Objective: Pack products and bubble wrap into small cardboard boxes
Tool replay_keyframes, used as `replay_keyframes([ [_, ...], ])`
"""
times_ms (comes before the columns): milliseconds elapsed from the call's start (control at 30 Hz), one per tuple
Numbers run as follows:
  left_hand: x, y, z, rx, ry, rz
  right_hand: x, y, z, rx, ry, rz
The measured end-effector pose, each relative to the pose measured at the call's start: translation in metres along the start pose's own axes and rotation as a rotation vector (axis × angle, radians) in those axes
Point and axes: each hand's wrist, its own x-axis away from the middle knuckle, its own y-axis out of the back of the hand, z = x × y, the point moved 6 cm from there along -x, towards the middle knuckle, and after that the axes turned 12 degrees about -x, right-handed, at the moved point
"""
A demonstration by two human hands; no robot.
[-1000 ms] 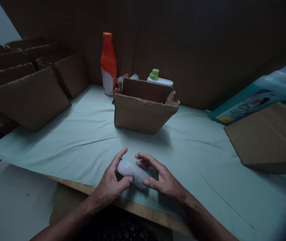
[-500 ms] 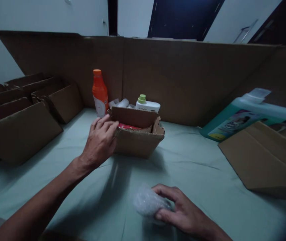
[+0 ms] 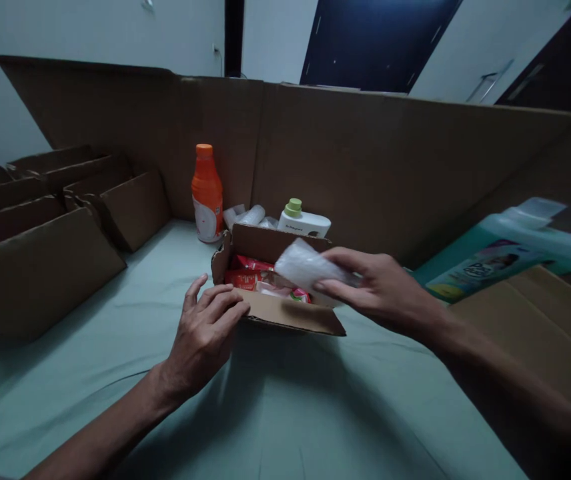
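Observation:
A small cardboard box (image 3: 290, 316) stands in the middle, its top open and its front flap folded outward. Inside lie red packets (image 3: 245, 279) and a pink-and-white packet (image 3: 271, 289). My left hand (image 3: 210, 327) is at the front left of the box, fingers bent over the flap and the thumb out of sight. Pinched between thumb and fingers of my right hand (image 3: 373, 287) is a wad of bubble wrap (image 3: 305, 265). It hangs over the right part of the box opening and hides some of the contents.
Behind the box stand an orange bottle (image 3: 207, 193), rolled bubble wrap (image 3: 253, 216) and a white bottle with a green cap (image 3: 305, 222). More cardboard boxes (image 3: 50, 267) sit at left. A teal jug (image 3: 495, 253) leans at right behind another box (image 3: 530, 320). A tall cardboard wall (image 3: 365, 153) closes the back.
My right hand has lifted the bubble wrap from near the front edge up over the box. The box's front flap has tipped outward, and my left hand has shifted down onto it.

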Motion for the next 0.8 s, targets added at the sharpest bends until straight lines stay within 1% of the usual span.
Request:
replay_keyframes([
  [100, 0.003, 0.001, 0.000, 0.027, -0.014, -0.009, -0.034, -0.032, -0.002, 0.107, 0.001, 0.130],
  [200, 0.005, 0.002, 0.001, 0.051, -0.022, -0.009, -0.054, -0.051, -0.008, 0.211, -0.037, 0.204],
  [333, 0.009, 0.001, 0.002, 0.068, -0.037, -0.005, -0.067, -0.058, -0.009, 0.164, -0.057, 0.285],
  [433, 0.011, -0.001, 0.003, 0.067, -0.035, -0.015, -0.076, -0.070, -0.001, 0.276, -0.030, 0.394],
  [567, 0.010, -0.003, 0.004, 0.066, -0.020, -0.017, -0.090, -0.109, 0.017, 0.500, 0.033, 0.553],
  [667, 0.007, -0.002, 0.005, 0.078, -0.021, -0.015, -0.098, -0.133, 0.026, 0.524, 0.050, 0.595],
  [733, 0.005, -0.001, 0.006, 0.093, -0.023, -0.022, -0.102, -0.138, 0.024, 0.485, 0.040, 0.641],
  [800, 0.003, 0.000, 0.007, 0.106, -0.025, -0.032, -0.103, -0.133, 0.016, 0.425, 0.026, 0.722],
])
